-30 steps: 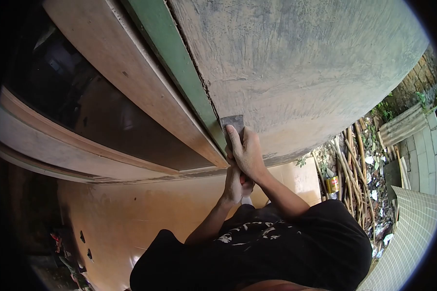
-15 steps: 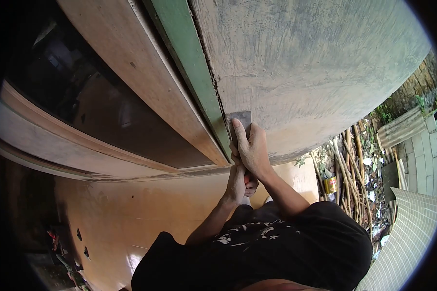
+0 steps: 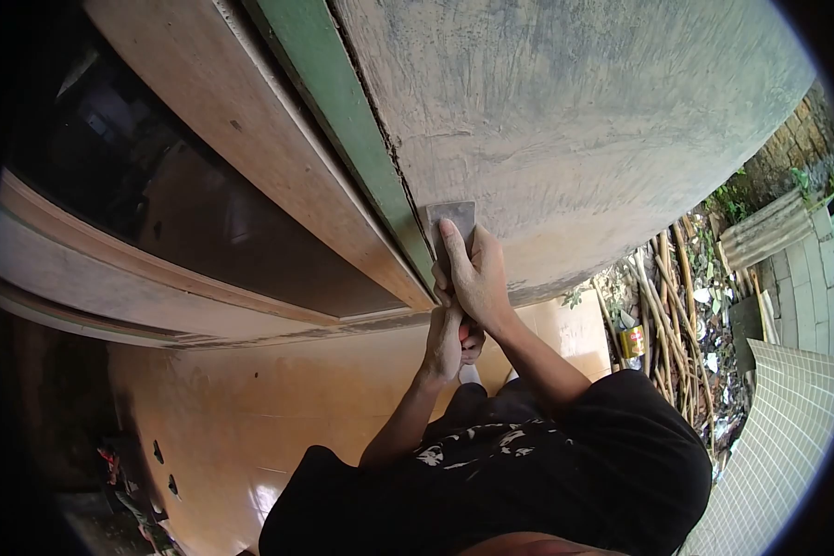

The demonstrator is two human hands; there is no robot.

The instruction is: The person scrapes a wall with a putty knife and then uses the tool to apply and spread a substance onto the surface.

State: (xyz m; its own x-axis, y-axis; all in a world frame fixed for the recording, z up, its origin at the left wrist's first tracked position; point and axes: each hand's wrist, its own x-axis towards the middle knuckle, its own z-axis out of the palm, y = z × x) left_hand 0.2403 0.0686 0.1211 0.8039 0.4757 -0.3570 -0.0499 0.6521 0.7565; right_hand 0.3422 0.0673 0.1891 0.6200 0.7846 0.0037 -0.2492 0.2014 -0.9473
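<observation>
a wide, patchy wall is filling the upper part of the view, its pale surface showing grey streaks and fine scratches. along its left edge a green strip is running down, with a dark, ragged crack lying between the two. further left, a wooden frame is bordering a dark glass pane that is giving off faint reflections. below, a tan floor is shining in places.

a scraper is resting with its flat grey blade against the wall, just beside the crack. the right hand is gripping it, the thumb lying along the blade and the other fingers curling behind. just below, the left hand is wrapping its fingers round the lower end, where a bit of red is showing; the two hands are touching.

under them a black shirt with white print is showing. to the right, long sticks are lying in a heap near a yellow tin.
</observation>
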